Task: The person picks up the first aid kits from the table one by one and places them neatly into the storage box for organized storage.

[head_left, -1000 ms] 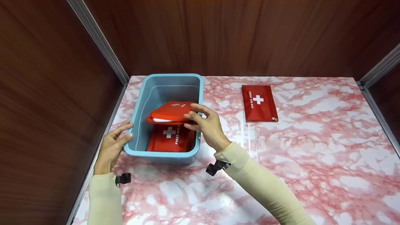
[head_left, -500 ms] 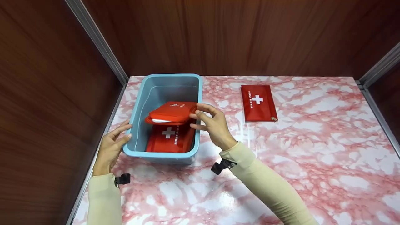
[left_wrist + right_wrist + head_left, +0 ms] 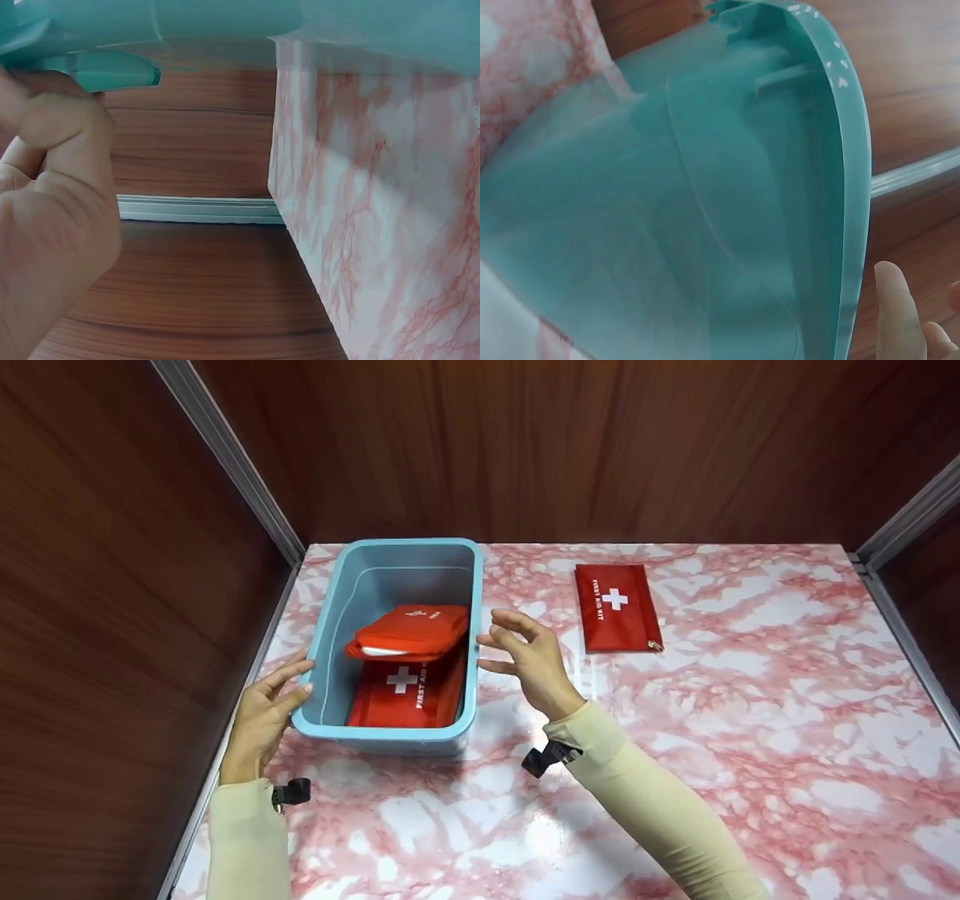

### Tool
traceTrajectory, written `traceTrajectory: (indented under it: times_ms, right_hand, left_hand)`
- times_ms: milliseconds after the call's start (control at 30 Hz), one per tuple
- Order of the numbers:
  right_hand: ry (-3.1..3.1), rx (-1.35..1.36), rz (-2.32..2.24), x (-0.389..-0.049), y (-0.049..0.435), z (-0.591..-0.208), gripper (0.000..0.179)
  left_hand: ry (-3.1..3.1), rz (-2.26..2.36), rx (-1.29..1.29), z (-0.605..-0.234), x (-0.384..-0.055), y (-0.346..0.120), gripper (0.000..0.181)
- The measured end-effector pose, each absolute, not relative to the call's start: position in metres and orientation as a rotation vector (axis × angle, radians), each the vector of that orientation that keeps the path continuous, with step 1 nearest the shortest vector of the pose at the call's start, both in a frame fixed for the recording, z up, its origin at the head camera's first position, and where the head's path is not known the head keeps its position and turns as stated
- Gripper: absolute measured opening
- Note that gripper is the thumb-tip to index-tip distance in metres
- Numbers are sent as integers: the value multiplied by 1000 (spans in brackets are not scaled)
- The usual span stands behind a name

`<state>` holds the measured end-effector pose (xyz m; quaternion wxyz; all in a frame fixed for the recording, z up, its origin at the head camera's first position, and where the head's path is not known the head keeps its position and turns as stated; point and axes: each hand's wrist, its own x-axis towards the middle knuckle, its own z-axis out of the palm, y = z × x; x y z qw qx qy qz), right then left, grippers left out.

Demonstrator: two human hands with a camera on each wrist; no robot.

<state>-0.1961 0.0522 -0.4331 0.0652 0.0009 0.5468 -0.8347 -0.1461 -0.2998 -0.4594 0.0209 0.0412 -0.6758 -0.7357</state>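
A blue plastic bin [image 3: 318,622] stands on the left of the table. My left hand [image 3: 260,720] holds its left rim near the front corner; in the left wrist view the fingers [image 3: 56,120] bend in under the rim. Inside, a red first aid pouch [image 3: 409,631] lies tilted on top, a white strip showing along its front edge. Beneath it lies another red pouch [image 3: 375,697] with a white cross, partly covered. Just outside the right rim, my right hand [image 3: 532,664] holds nothing, its fingers spread and slightly bent towards the bin.
A third red first aid pouch [image 3: 619,622] with a zip pull lies flat to the right of the bin. The red-and-white marbled table [image 3: 750,720] is bounded by brown wood-grain walls [image 3: 540,450] at the back and sides.
My right hand has let go of the upper pouch and drawn back to the right over the rim. That pouch stays tilted in the bin. My left hand keeps its place.
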Motion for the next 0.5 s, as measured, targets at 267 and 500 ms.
traceTrajectory:
  times_ms: [267, 500]
  right_hand:
    - [1694, 32, -2507, -199, 63, -441, 37]
    - [1716, 70, -2513, -203, 74, -448, 37]
  left_hand:
    - [-2080, -2282, 109, -461, -146, -300, 40]
    - [-2073, -2281, 87, -461, -146, -300, 38]
